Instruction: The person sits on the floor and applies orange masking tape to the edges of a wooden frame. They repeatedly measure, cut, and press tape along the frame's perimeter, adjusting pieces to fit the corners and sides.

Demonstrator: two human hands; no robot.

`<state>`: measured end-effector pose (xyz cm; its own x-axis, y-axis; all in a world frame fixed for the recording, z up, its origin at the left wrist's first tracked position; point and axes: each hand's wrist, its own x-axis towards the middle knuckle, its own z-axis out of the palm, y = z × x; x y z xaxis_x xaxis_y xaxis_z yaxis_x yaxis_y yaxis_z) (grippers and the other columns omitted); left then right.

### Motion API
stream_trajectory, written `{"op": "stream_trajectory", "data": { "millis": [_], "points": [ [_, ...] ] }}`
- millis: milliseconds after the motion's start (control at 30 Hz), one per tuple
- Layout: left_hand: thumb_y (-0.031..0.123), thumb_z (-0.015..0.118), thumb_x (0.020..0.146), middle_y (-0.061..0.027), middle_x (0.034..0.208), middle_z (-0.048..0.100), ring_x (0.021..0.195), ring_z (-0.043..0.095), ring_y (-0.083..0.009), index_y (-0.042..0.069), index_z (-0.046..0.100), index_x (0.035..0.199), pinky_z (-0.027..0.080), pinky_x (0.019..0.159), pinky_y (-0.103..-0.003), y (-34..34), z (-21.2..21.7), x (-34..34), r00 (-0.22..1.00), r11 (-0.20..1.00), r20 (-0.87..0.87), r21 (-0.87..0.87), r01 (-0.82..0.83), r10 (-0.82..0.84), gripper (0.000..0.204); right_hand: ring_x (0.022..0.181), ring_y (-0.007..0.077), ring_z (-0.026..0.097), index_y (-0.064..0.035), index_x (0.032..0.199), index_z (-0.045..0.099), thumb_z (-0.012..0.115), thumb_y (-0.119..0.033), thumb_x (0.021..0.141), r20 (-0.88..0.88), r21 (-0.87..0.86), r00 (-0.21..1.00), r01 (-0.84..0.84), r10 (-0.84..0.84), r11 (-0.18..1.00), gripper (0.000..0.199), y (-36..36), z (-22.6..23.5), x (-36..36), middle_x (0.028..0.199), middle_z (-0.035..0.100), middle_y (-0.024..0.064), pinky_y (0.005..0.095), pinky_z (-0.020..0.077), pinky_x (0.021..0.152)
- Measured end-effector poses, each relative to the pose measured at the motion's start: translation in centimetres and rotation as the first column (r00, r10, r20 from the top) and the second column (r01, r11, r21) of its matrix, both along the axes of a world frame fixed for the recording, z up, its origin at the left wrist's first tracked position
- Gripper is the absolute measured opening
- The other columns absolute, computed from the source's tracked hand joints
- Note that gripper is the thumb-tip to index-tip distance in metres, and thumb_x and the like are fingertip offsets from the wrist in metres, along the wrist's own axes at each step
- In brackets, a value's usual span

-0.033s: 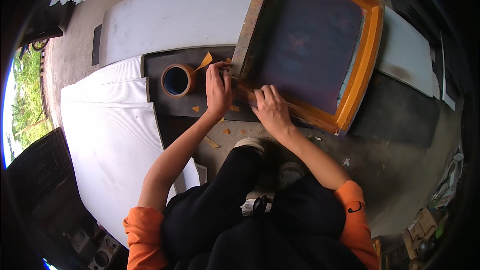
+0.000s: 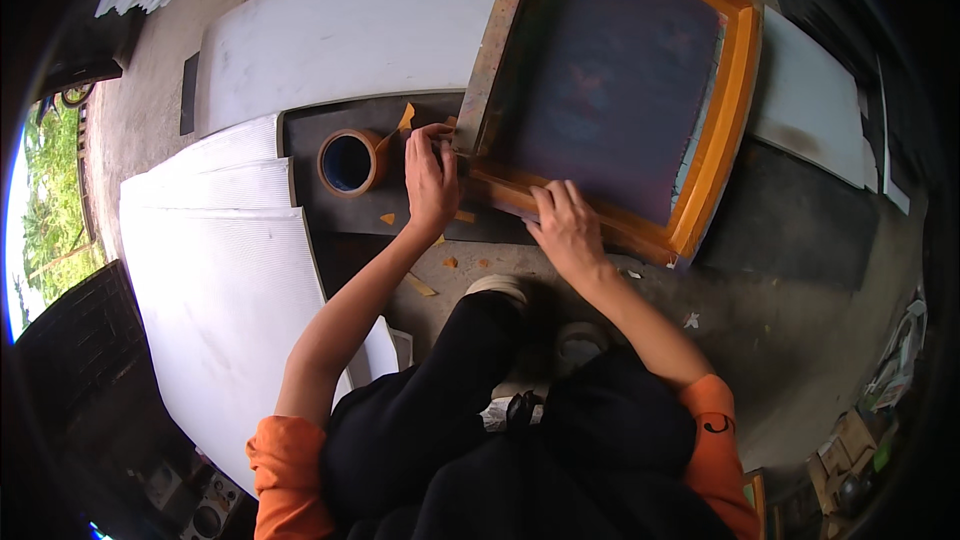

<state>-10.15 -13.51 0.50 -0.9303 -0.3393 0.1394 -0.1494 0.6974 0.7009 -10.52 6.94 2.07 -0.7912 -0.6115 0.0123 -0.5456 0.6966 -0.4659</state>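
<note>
A screen printing frame [image 2: 745, 70] with a dark mesh [image 2: 620, 90] lies tilted ahead of me. Orange-brown tape covers its far, right and near rims; the left bar is bare and ink-spotted. My left hand [image 2: 430, 188] is closed at the near left corner, its fingertips partly hidden there. Along the near rim, my right hand [image 2: 570, 232] has its fingers over the top and its thumb by the outer side. Left of my left hand, a roll of brown tape [image 2: 376, 162] stands on end with a loose torn piece [image 2: 406, 118] beside it.
White corrugated sheets [image 2: 215, 250] are stacked at the left, and a large white board [image 2: 340, 40] lies beyond. A dark board [image 2: 320, 215] is under the tape roll. Tape scraps [image 2: 420, 285] lie near my feet. Another white board [image 2: 815, 105] and dark board [image 2: 800, 215] extend right.
My right hand has slid right along the near rim of the frame. My left hand stays at the corner.
</note>
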Motion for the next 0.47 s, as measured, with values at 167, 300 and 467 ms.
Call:
{"op": "stream_trajectory", "data": {
  "millis": [167, 300, 467],
  "points": [
    [0.006, 0.047, 0.088, -0.0144, 0.097, 0.052, 0.092, 0.050, -0.0319, -0.001, 0.049, 0.101, 0.039, 0.083, -0.041, 0.1, 0.5, 0.3, 1.000, 0.998, 0.017, -0.053, -0.022, 0.023, 0.015, 0.092, 0.0236, 0.054, -0.0022, 0.099, 0.057, 0.080, -0.022, 0.064, 0.015, 0.154, 0.994, 0.107, -0.110, 0.982, 0.046, 9.9, 0.9, 1.3, 0.093, 0.052, 0.0083, 0.0333, 0.0496, 0.076],
    [0.021, 0.057, 0.087, -0.0088, 0.112, 0.053, 0.108, 0.050, -0.0224, 0.009, 0.049, 0.123, 0.036, 0.094, -0.040, 1.0, 2.7, 0.4, 0.797, 0.737, 0.055, -0.345, 0.581, -0.602, 0.039, 0.095, 0.0238, 0.054, 0.0008, 0.098, 0.057, 0.079, -0.021, 0.065, 0.023, 0.283, 0.994, 0.098, -0.109, 0.954, 0.045, 8.7, 1.2, 1.5, 0.096, 0.052, 0.0097, 0.0354, 0.0478, 0.079],
    [0.046, 0.064, 0.080, -0.0045, 0.124, 0.053, 0.117, 0.049, -0.0151, 0.017, 0.037, 0.139, 0.019, 0.112, -0.045, -0.3, -0.1, -0.1, 0.531, 0.386, 0.343, -0.407, 0.828, -0.775, 0.071, 0.100, 0.0247, 0.053, 0.0012, 0.103, 0.057, 0.074, -0.016, 0.069, 0.019, -0.016, 0.999, -0.034, 0.034, 0.999, 0.042, 0.9, -0.8, -0.4, 0.105, 0.053, 0.0132, 0.0354, 0.0463, 0.086]
  ]
}}
